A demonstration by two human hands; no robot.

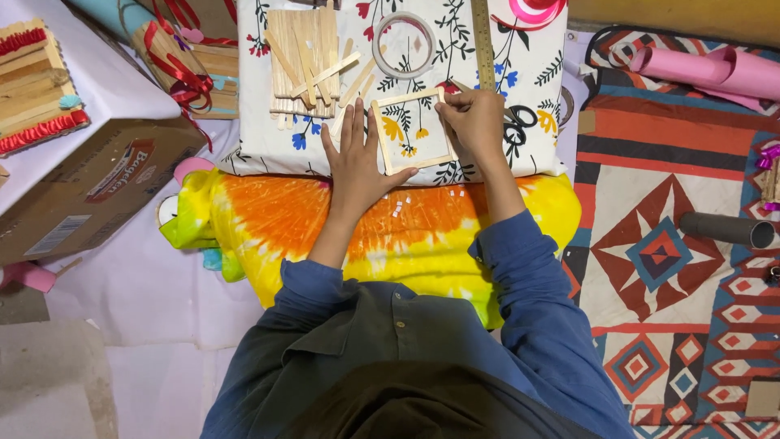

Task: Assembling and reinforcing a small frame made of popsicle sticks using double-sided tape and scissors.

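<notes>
A square frame of flat wooden craft sticks (410, 131) lies on a floral-printed white board (536, 73). My left hand (355, 158) rests flat with fingers spread on the frame's left side, thumb along its lower edge. My right hand (474, 122) presses with closed fingers on the frame's right side and upper right corner. A pile of loose wooden sticks (307, 61) lies just beyond the left hand. A ring of clear tape (405, 44) sits above the frame, and a wooden ruler (483, 41) lies upright beside it.
The board sits on an orange and yellow tie-dye cushion (325, 219). Scissors (520, 126) lie right of my right hand. A cardboard box (89, 191) and stick-built boxes with red ribbon (183, 69) stand left. Pink paper rolls (707, 69) and a grey tube (727, 230) lie on the patterned rug at right.
</notes>
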